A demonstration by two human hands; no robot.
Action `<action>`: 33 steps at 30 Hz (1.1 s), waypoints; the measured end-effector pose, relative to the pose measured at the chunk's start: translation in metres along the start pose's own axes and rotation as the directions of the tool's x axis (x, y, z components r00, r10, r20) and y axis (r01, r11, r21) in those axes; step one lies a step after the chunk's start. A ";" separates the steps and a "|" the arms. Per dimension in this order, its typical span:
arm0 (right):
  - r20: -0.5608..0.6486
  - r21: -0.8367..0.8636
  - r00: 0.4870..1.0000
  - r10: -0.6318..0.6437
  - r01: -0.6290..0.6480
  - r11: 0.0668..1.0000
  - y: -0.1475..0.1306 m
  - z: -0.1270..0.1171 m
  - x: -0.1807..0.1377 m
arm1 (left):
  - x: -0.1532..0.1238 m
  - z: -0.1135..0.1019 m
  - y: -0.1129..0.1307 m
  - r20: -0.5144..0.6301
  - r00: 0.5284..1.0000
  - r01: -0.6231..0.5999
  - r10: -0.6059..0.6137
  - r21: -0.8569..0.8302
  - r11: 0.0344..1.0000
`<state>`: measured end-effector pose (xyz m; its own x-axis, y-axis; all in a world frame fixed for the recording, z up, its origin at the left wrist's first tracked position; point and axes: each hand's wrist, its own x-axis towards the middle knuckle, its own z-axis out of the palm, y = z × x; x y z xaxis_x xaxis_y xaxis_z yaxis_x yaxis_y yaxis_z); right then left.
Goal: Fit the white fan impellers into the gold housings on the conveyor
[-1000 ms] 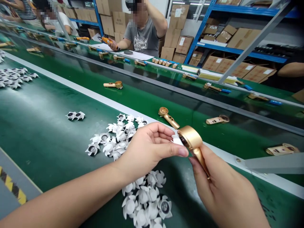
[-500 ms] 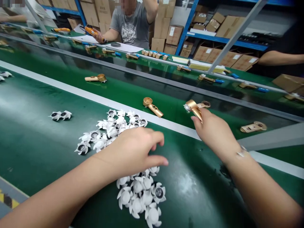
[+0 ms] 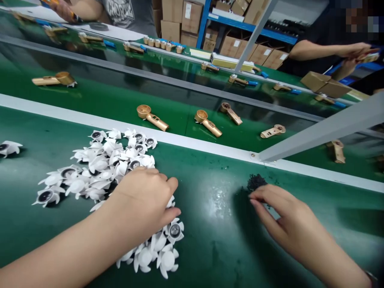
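Observation:
My left hand [image 3: 147, 194] is over a pile of white fan blades [image 3: 103, 164], palm down. Its fingers bend down into the pile, with thumb and index finger apart; one blade shows between them. The other fingertips are hidden. At the edge of a small heap of tiny black pieces [image 3: 256, 182], my right hand [image 3: 285, 214] has thumb and fingertips pinched together. Whatever lies in the pinch is too small to make out. Beyond the white strip, a gold handheld-fan housing [image 3: 209, 123] rests on the green belt, a white blade tip showing beneath its round end.
More gold fan housings [image 3: 153, 119] lie along the belt. A grey slanted post [image 3: 324, 130] rises at the right of the white strip [image 3: 207, 148]. Across the line, two people work; a hand [image 3: 358, 52] of one holds a small object. Cardboard boxes [image 3: 172, 34] stand behind.
My right hand has let go of the gold fan housing on the belt and come back to the black heap. My left hand has lowered onto the fan blades. The view has shifted right.

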<state>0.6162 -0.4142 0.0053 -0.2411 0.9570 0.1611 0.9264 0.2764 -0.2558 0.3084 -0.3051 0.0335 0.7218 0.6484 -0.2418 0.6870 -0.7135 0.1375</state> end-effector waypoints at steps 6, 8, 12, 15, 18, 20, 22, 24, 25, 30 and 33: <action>-0.022 -0.042 0.999 -0.024 0.023 0.999 0.004 0.019 -0.026 | 0.003 0.004 0.002 0.022 1.000 0.007 -0.009 0.087 0.996; -0.010 -0.055 1.000 -0.027 0.027 0.998 0.001 0.020 -0.021 | 0.004 0.002 0.002 0.007 1.000 0.010 -0.011 0.087 0.996; -0.024 -0.078 0.999 -0.028 0.026 0.997 0.001 0.022 -0.014 | 0.003 0.003 0.002 -0.039 0.999 -0.007 0.010 0.074 0.997; -0.056 -0.067 0.998 -0.007 0.003 0.998 0.005 0.028 -0.016 | 0.002 0.004 0.000 -0.053 0.999 -0.010 0.012 0.041 0.999; -0.080 -0.021 0.996 0.032 -0.034 0.999 0.006 0.028 -0.017 | 0.001 0.004 -0.002 -0.087 0.996 -0.020 0.007 -0.149 0.989; -0.105 0.025 0.993 0.057 -0.055 0.998 -0.003 0.023 -0.012 | 0.000 0.003 0.001 -0.138 0.990 -0.045 -0.011 -0.395 0.918; -0.126 0.139 0.988 0.087 -0.069 0.988 -0.021 0.014 0.001 | -0.001 0.001 0.009 -0.150 0.987 -0.064 -0.060 -0.703 0.708; -0.129 0.315 0.988 0.085 -0.040 0.948 -0.045 0.004 0.019 | -0.003 -0.001 0.019 -0.060 0.994 -0.029 -0.090 -0.949 0.315; -0.130 0.405 0.989 0.069 -0.010 0.914 -0.057 0.000 0.028 | -0.003 -0.001 0.023 -0.008 0.997 -0.001 -0.072 -0.996 0.089; -0.137 0.525 0.989 -0.054 0.118 0.843 -0.091 -0.007 0.058 | -0.003 0.003 0.031 0.013 1.000 0.021 0.022 -0.892 -0.451; -0.156 0.459 0.985 -0.079 0.143 0.877 -0.089 -0.003 0.062 | -0.002 0.004 0.027 0.008 1.000 0.009 0.004 -0.876 -0.482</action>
<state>0.5198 -0.3793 0.0412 -0.2653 0.9068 0.3275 0.6447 0.4195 -0.6391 0.3255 -0.3265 0.0342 0.7240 0.6432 -0.2492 -0.2515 0.5826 0.7729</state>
